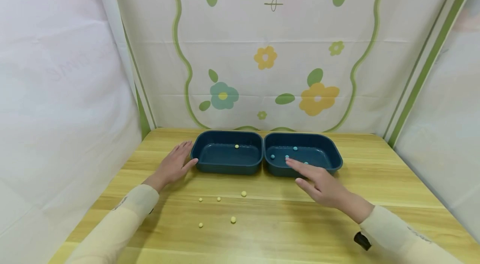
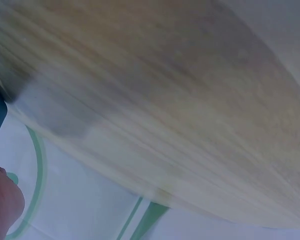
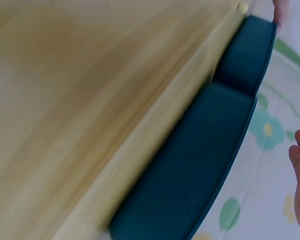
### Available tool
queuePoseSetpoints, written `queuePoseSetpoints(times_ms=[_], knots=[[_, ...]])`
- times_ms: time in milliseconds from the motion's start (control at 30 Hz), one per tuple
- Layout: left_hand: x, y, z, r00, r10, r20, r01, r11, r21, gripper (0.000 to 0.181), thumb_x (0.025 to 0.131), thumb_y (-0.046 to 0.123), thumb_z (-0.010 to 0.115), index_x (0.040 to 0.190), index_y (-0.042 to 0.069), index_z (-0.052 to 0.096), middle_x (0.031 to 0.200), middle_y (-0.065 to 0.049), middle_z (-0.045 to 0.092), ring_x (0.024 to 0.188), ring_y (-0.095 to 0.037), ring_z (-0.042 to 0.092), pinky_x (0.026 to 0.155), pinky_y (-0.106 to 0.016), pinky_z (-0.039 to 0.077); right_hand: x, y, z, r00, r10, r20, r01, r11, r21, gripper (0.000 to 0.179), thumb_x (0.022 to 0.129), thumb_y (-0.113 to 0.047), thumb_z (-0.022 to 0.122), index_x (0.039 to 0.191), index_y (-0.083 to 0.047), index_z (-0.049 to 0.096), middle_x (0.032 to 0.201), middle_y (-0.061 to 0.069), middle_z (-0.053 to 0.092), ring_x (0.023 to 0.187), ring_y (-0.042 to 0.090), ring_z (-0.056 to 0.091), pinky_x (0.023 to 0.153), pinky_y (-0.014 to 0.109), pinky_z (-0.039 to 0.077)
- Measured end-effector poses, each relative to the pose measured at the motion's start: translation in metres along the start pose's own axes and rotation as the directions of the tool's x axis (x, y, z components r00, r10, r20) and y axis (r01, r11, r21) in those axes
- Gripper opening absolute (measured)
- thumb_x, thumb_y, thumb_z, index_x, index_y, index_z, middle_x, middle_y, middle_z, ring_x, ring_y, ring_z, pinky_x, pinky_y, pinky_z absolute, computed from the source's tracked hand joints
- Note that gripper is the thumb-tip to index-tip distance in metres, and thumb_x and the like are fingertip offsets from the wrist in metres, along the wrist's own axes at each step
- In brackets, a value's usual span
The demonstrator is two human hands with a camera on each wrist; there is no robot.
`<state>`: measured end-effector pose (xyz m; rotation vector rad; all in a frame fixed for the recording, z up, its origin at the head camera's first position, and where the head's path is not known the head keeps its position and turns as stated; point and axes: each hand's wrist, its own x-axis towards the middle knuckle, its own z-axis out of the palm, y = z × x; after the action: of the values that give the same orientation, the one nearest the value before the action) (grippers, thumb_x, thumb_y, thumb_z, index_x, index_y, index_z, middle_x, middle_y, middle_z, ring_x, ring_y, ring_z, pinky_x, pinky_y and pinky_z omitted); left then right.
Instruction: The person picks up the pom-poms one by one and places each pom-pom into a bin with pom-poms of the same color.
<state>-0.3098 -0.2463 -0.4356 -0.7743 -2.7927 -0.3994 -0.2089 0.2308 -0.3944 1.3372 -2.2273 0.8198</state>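
Note:
Two dark blue trays stand side by side at the back of the table. My left hand (image 1: 175, 164) rests against the outer end of the left tray (image 1: 228, 170), thumb at its front corner and fingers straight. One small yellow ball (image 1: 236, 146) lies in that tray. Over the front rim of the right tray (image 1: 333, 147) hovers my right hand (image 1: 320, 185), fingers extended and holding nothing visible. Several small blue balls (image 1: 295, 148) lie in the right tray, one partly hidden by the fingers. On the wood before the left tray are several yellow balls (image 1: 233, 220).
The wooden table (image 1: 285, 235) reaches back to a white cloth wall (image 1: 240, 60) printed with flowers. White cloth panels also flank the table at left and right. A small black object (image 1: 362, 240) sits by the right sleeve cuff.

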Motion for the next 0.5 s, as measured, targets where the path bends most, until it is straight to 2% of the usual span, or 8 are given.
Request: queuePoseSetpoints(times_ms=[100,200,300,367,500], knots=[[0.000,-0.001,0.000,1.000,0.020,-0.001,-0.020,1.000,0.014,0.070,0.103,0.043,0.042,0.150,-0.006,0.026,0.155,-0.023,0.025,0.143,-0.037,0.020,0.117,-0.046,0.010,0.006,-0.009,0.008,0.995,0.093,0.033,-0.095,0.991,0.096,0.051,0.094,0.002,0.059,0.143,-0.002,0.047,0.142,0.014,0.050,0.128,0.027,0.049,0.106,0.025,0.036],[0.001,-0.003,0.001,0.999,0.044,-0.013,-0.043,0.998,0.035,0.069,0.104,0.042,0.042,0.150,-0.007,0.027,0.154,-0.024,0.026,0.143,-0.037,0.021,0.117,-0.046,0.012,0.013,-0.016,0.017,0.981,0.185,0.058,-0.193,0.962,0.194,0.045,0.096,-0.001,0.057,0.140,-0.003,0.051,0.139,0.012,0.053,0.127,0.026,0.051,0.103,0.030,0.041],[0.002,-0.004,0.001,0.998,0.057,-0.019,-0.056,0.998,0.042,0.068,0.103,0.041,0.043,0.149,-0.007,0.028,0.154,-0.024,0.027,0.143,-0.037,0.021,0.117,-0.046,0.012,0.019,-0.019,0.025,0.950,0.294,0.106,-0.313,0.903,0.295,0.039,0.099,-0.009,0.057,0.137,-0.005,0.055,0.135,0.007,0.057,0.125,0.024,0.053,0.101,0.036,0.044],[0.002,-0.004,0.000,0.998,0.062,-0.016,-0.061,0.997,0.041,0.068,0.103,0.041,0.043,0.149,-0.007,0.028,0.154,-0.024,0.027,0.143,-0.037,0.021,0.117,-0.046,0.012,0.022,-0.020,0.031,0.923,0.354,0.148,-0.384,0.848,0.366,0.038,0.099,-0.012,0.058,0.135,-0.004,0.056,0.133,0.006,0.059,0.123,0.024,0.055,0.100,0.039,0.045],[0.003,-0.004,0.000,0.998,0.062,-0.009,-0.062,0.997,0.044,0.069,0.104,0.042,0.042,0.150,-0.006,0.027,0.154,-0.024,0.027,0.143,-0.036,0.021,0.117,-0.045,0.011,0.028,-0.021,0.042,0.885,0.412,0.216,-0.465,0.759,0.455,0.038,0.097,-0.012,0.061,0.133,0.000,0.057,0.128,0.012,0.061,0.118,0.028,0.058,0.097,0.040,0.047]])
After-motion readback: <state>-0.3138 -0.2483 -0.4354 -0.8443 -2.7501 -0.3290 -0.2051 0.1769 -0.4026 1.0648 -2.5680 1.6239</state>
